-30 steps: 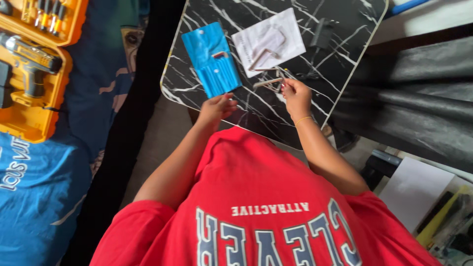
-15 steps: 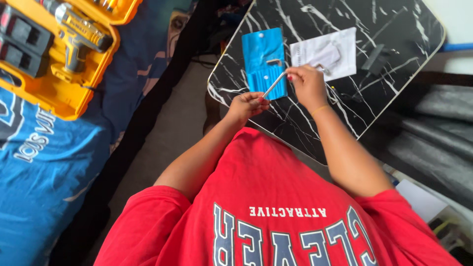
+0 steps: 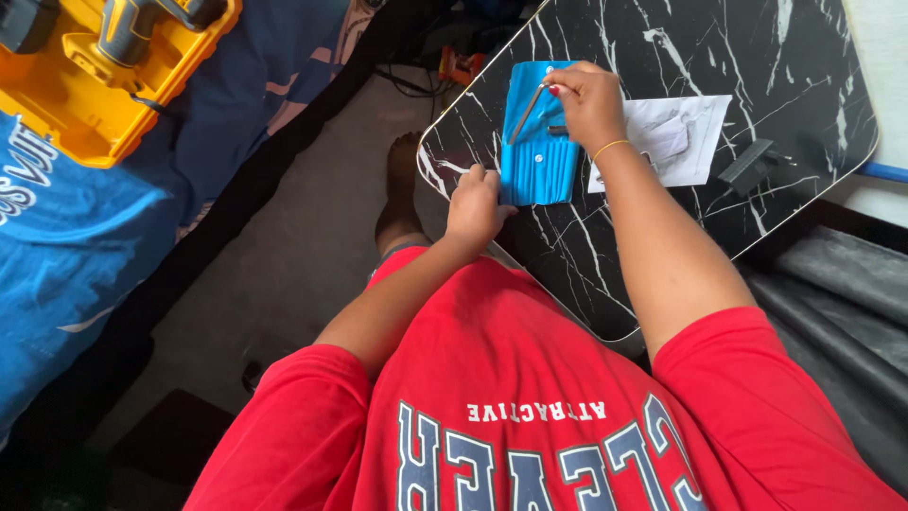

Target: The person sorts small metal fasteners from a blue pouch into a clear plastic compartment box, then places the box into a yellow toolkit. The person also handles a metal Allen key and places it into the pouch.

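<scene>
The black marble table (image 3: 757, 57) fills the upper right of my view, and the blue cloth (image 3: 57, 274) spreads over the left with the yellow case (image 3: 85, 95) lying on it, a drill (image 3: 142, 24) set in the case. On the table's near left part lies the blue pouch (image 3: 539, 142), upright to my eye, with a white sheet (image 3: 705, 147) just beside it on the right and a small dark block (image 3: 747, 166) touching that sheet's right edge. My left hand (image 3: 476, 203) rests at the pouch's lower left corner, fingers curled onto its edge and pinning it to the table. My right hand (image 3: 588, 102) is over the pouch's upper right, thumb and fingers pinched together on 1 end of a thin metal rod (image 3: 526, 112), which slants down to the left across the pouch's top half. My bare foot (image 3: 402, 185) shows on the floor beside the table's left edge.
</scene>
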